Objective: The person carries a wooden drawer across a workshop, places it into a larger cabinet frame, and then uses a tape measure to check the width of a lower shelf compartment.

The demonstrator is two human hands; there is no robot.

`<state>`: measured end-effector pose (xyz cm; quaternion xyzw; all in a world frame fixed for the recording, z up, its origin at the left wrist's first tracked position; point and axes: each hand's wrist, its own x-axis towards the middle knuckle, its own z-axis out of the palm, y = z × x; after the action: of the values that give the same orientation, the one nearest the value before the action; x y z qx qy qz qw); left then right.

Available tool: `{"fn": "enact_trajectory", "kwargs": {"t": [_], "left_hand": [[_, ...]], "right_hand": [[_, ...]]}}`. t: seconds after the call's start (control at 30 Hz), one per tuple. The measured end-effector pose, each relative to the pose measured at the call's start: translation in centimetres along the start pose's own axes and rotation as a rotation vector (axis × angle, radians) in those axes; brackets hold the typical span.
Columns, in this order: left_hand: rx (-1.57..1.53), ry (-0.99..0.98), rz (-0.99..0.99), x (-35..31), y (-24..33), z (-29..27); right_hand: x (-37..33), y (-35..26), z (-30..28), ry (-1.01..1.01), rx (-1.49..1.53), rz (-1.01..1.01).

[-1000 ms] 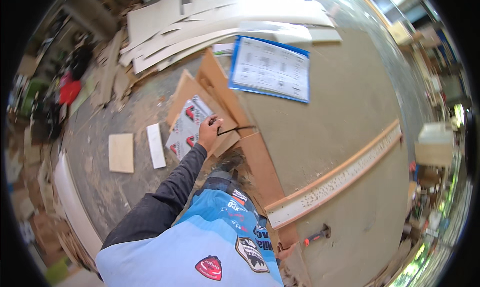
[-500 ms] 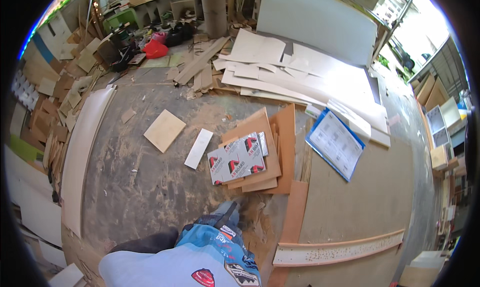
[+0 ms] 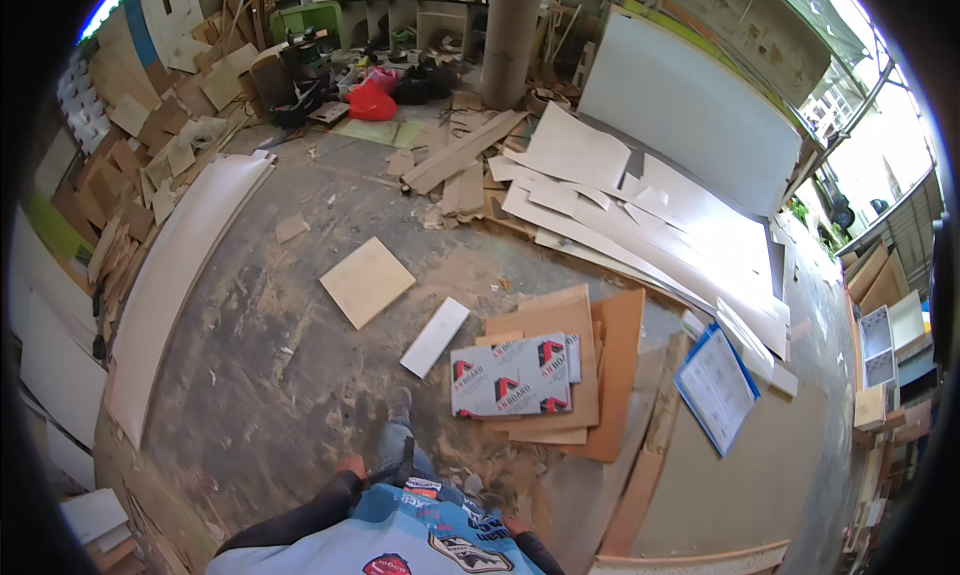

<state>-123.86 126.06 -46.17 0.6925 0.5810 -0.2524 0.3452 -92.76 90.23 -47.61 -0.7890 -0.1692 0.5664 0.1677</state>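
Beside my thigh, my left hand [image 3: 352,465] hangs below its dark sleeve, and what shows of it is too small to make out the fingers. My right hand [image 3: 517,525] peeks out past the hem of my blue shirt, its fingers mostly hidden. Neither shows anything held. Ahead of my right side lies a loose stack of brown boards [image 3: 620,375], topped by a grey printed panel [image 3: 510,377]. Left of it are a narrow white strip [image 3: 435,337] and a square pale board [image 3: 367,283]. A blue-edged document folder [image 3: 717,389] with printed sheets lies to the right.
White sheet offcuts [image 3: 600,205] pile up ahead, before a large upright white panel [image 3: 690,115]. A long pale panel [image 3: 185,285] lies at the left, near heaped scrap wood [image 3: 150,155]. A round column [image 3: 512,45] and a red bag [image 3: 371,102] are farther off.
My view has shifted, so the stack and folder sit lower and farther right in it. Both hands, out of sight before, now show beside my body. One leg has come forward.
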Motion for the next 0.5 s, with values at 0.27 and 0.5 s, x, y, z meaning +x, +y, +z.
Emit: {"fn": "enact_trajectory", "kwargs": {"t": [0.27,0.5], "left_hand": [[-0.100,-0.222,-0.070,6.2,-6.4,-18.0],[-0.444,-0.153,0.036,14.8,-4.3,-27.7]], "right_hand": [[9.2,-16.7,-0.4,0.442,-0.174,-0.093],[11.5,-38.5,-4.5,0.500,0.041,-0.331]]}}
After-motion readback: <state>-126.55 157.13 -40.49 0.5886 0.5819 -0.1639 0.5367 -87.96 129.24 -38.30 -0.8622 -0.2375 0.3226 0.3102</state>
